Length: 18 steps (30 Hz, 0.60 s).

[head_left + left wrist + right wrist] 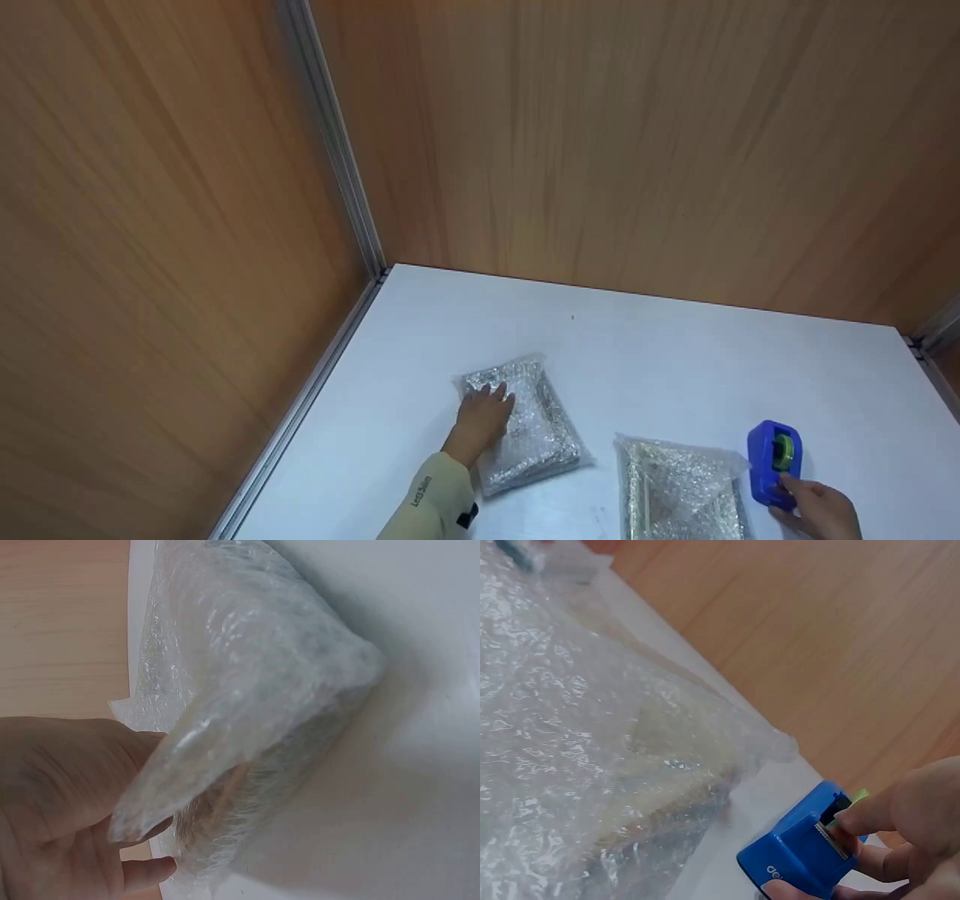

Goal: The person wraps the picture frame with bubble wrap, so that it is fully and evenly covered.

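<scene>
My left hand lies over a bubble-wrapped package, its fingers spread on the upper side. In the left wrist view, a loose fold of bubble wrap hangs in front of part of that hand and hides some fingers. At the right, my right hand holds the near end of a blue tape dispenser. Seen from the right wrist, one fingertip presses at the green-yellow tape end by the cutter, while another digit touches the dispenser's side.
A second bubble-wrapped package lies between the hands, close to the dispenser. Everything stands on a white table. Wood-grain panels rise behind and at the left, joined by a metal corner post.
</scene>
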Available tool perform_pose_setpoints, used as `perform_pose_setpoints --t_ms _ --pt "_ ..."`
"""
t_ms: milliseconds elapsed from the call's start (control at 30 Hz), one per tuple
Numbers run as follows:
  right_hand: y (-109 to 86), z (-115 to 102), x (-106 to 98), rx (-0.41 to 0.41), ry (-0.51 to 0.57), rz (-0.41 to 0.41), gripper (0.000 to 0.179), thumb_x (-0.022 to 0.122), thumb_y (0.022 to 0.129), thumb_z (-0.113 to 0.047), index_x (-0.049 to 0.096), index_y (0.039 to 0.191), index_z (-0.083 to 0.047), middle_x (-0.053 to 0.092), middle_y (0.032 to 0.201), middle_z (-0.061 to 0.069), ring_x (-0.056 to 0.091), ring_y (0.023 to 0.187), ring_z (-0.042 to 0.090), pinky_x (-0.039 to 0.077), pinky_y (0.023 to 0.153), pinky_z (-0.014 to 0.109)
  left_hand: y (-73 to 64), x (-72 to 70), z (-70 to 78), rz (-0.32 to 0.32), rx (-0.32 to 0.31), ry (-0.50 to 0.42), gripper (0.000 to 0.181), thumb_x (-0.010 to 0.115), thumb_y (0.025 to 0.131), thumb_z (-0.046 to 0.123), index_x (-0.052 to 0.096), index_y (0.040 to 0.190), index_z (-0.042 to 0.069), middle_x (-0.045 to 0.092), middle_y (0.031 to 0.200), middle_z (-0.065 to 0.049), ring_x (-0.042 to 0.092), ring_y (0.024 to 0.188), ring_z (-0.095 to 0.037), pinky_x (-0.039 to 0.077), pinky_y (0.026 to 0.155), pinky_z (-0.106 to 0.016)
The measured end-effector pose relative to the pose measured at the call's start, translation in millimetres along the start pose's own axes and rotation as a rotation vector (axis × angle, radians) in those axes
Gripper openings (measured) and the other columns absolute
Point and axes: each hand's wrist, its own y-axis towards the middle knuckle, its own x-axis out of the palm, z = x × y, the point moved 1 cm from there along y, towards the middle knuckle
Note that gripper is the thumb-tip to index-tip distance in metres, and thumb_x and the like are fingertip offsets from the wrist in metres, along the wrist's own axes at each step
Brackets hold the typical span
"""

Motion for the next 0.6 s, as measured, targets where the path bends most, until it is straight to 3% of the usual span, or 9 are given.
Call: perform_pose_setpoints --t_ms 200,600 --pt "2.5 5 5 0.0 0.1 0.057 0.053 0.05 0.094 -0.034 0.043 0.12 0.012 0.06 0.093 0.022 0.061 0.07 0.018 0.055 0.065 0.034 0.9 -1.3 1.1 -0.037 -0.017 -0.023 0.051 0.062 0.087 0.025 0.046 0.135 0.018 0.04 0.143 -0.004 0.038 0.129 -0.03 0.034 0.102 -0.048" --pt "-14.1 3 4 0.001 0.267 0.053 0.046 0.054 0.092 -0.03 0.044 0.114 0.009 0.058 0.089 0.015 0.058 0.074 0.021 0.055 0.071 0.037 1.0 -2.6 3.1 -0.031 -0.006 -0.013 0.049 0.061 0.088 0.024 0.047 0.135 0.018 0.04 0.143 -0.005 0.039 0.128 -0.031 0.036 0.101 -0.048"
